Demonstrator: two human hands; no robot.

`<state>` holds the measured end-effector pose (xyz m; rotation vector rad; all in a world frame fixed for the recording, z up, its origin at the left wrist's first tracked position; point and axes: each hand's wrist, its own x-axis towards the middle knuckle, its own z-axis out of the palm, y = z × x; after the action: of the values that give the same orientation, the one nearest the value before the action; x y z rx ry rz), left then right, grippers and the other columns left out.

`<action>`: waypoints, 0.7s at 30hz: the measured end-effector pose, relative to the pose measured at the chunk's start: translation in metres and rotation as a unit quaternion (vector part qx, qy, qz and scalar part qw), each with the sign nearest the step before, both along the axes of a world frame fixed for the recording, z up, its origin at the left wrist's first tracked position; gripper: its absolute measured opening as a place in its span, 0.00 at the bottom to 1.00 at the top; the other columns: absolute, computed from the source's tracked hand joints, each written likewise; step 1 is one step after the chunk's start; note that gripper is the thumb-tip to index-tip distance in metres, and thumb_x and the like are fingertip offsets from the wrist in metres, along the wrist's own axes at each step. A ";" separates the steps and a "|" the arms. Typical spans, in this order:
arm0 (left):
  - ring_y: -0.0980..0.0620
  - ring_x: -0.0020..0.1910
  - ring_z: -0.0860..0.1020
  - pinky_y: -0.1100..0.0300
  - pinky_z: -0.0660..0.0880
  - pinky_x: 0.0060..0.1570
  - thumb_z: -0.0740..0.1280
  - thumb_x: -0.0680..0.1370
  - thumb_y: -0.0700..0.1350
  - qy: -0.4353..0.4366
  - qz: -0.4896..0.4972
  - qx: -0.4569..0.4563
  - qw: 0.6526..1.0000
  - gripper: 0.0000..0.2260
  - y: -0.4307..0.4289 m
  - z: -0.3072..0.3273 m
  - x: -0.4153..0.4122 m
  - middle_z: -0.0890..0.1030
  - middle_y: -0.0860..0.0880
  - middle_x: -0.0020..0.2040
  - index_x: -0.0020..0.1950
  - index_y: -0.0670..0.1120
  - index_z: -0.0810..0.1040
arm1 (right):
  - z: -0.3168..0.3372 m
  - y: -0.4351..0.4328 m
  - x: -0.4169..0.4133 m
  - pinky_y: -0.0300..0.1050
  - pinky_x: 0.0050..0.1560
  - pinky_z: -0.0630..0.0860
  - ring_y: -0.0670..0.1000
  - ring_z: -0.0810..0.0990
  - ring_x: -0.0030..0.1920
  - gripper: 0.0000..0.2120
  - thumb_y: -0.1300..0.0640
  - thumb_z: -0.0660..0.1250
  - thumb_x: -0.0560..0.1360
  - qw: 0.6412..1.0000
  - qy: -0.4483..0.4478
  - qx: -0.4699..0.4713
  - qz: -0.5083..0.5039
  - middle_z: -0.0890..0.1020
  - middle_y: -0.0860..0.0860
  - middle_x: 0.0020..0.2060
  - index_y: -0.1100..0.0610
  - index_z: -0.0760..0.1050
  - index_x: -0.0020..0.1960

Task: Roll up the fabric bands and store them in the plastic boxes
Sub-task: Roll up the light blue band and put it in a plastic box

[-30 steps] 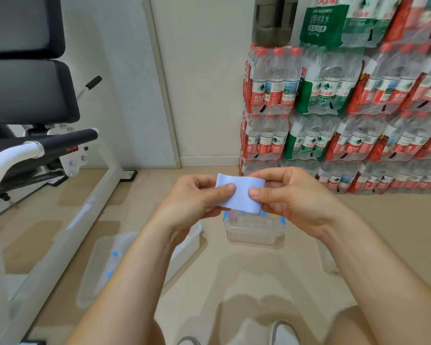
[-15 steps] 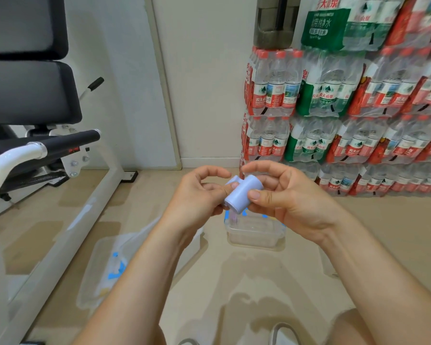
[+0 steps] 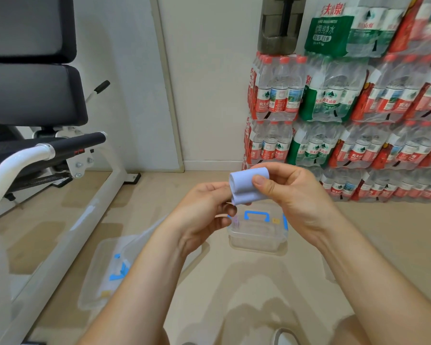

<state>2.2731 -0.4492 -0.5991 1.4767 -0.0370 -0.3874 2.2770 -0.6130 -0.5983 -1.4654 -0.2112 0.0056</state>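
A light blue fabric band [image 3: 244,186] is partly rolled and held in the air between both hands. My right hand [image 3: 291,195] pinches the roll from the right, thumb on its front. My left hand [image 3: 204,207] grips the band's lower left end with curled fingers. Right below on the floor stands a clear plastic box [image 3: 258,241] with a blue handle and blue clasps on its lid. A second clear plastic box [image 3: 102,275] with blue clasps lies to the lower left, partly hidden by my left forearm.
Shrink-wrapped packs of water bottles [image 3: 346,108] are stacked against the wall on the right. A white-framed exercise bench [image 3: 47,150] with black pads fills the left side. A beige floor lies between them.
The flat band got rolled into a tube between my hands; the roll is now thicker and held higher, with a loose fold hanging below it. The box lid's blue handle is now uncovered.
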 end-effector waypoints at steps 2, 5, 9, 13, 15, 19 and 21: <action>0.57 0.31 0.70 0.67 0.67 0.29 0.62 0.78 0.40 -0.020 0.015 0.027 0.999 0.10 -0.001 -0.001 -0.002 0.81 0.51 0.39 0.49 0.45 0.83 | 0.000 -0.001 0.001 0.43 0.49 0.74 0.53 0.80 0.46 0.15 0.57 0.70 0.66 0.999 0.036 0.034 -0.010 0.84 0.55 0.43 0.61 0.80 0.51; 0.56 0.34 0.73 0.65 0.72 0.34 0.63 0.78 0.37 -0.115 0.085 0.085 0.986 0.09 -0.004 -0.003 -0.001 0.80 0.53 0.39 0.48 0.48 0.81 | -0.001 -0.002 0.001 0.40 0.42 0.74 0.55 0.77 0.47 0.10 0.59 0.68 0.73 0.992 0.105 0.065 -0.022 0.80 0.58 0.46 0.61 0.78 0.54; 0.55 0.39 0.75 0.61 0.76 0.41 0.69 0.70 0.31 -0.307 0.133 0.158 0.929 0.22 -0.006 -0.009 -0.002 0.77 0.52 0.50 0.52 0.56 0.72 | 0.002 -0.002 0.000 0.35 0.29 0.75 0.52 0.76 0.39 0.05 0.63 0.67 0.74 0.980 0.147 0.129 -0.035 0.78 0.57 0.43 0.61 0.76 0.50; 0.56 0.43 0.73 0.68 0.73 0.40 0.73 0.68 0.38 -0.452 0.115 0.244 0.850 0.19 -0.010 -0.012 -0.001 0.73 0.57 0.50 0.49 0.60 0.74 | 0.002 -0.001 -0.001 0.35 0.28 0.74 0.48 0.76 0.33 0.02 0.63 0.68 0.74 0.974 0.177 0.142 -0.013 0.79 0.55 0.38 0.59 0.75 0.45; 0.58 0.42 0.72 0.69 0.71 0.41 0.73 0.68 0.43 -0.475 0.118 0.252 0.835 0.10 -0.010 -0.012 0.001 0.72 0.56 0.46 0.46 0.55 0.79 | 0.002 0.000 -0.001 0.35 0.28 0.74 0.48 0.76 0.31 0.03 0.64 0.68 0.73 0.971 0.189 0.145 -0.003 0.80 0.55 0.37 0.57 0.76 0.43; 0.56 0.45 0.73 0.68 0.70 0.45 0.74 0.67 0.47 -0.496 0.141 0.278 0.810 0.04 -0.010 -0.014 0.001 0.73 0.56 0.45 0.41 0.50 0.82 | 0.002 0.001 -0.001 0.37 0.29 0.75 0.50 0.78 0.33 0.05 0.65 0.68 0.72 0.971 0.195 0.137 -0.001 0.82 0.57 0.40 0.57 0.81 0.42; 0.56 0.46 0.77 0.67 0.74 0.47 0.75 0.68 0.45 -0.453 0.135 0.222 0.853 0.05 -0.011 -0.011 -0.002 0.76 0.57 0.48 0.39 0.53 0.81 | 0.002 0.003 -0.002 0.38 0.30 0.77 0.51 0.78 0.32 0.05 0.66 0.68 0.72 0.969 0.199 0.147 -0.002 0.82 0.57 0.38 0.59 0.81 0.43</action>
<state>2.2713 -0.4605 -0.6106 1.9787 -0.5170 0.6028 2.2753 -0.6102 -0.5965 -1.1406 0.1163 0.2542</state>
